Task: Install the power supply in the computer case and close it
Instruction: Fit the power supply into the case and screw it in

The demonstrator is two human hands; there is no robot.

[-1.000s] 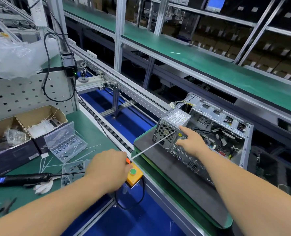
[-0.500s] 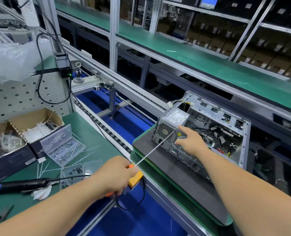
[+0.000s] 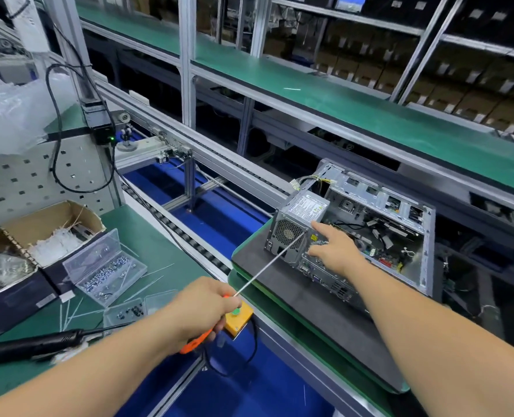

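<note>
On the conveyor pallet, the left hand (image 3: 203,308), fist gripping a long screwdriver (image 3: 267,261), has drawn back slightly while the right hand's (image 3: 335,248) extended forefinger steadies the power supply (image 3: 298,221) at the open computer case (image 3: 379,230), suggesting fastening continues.

2 bare forearms, seemingly no sleeves

Counted are two hands, left (image 3: 203,308) and right (image 3: 335,249), one screwdriver (image 3: 267,263), one power supply (image 3: 298,227), one computer case (image 3: 400,233) and two clear screw boxes (image 3: 105,269).

Factory assembly line, roller conveyor (image 3: 189,236), green workbench (image 3: 147,236), stacked cartons (image 3: 355,67)
</note>
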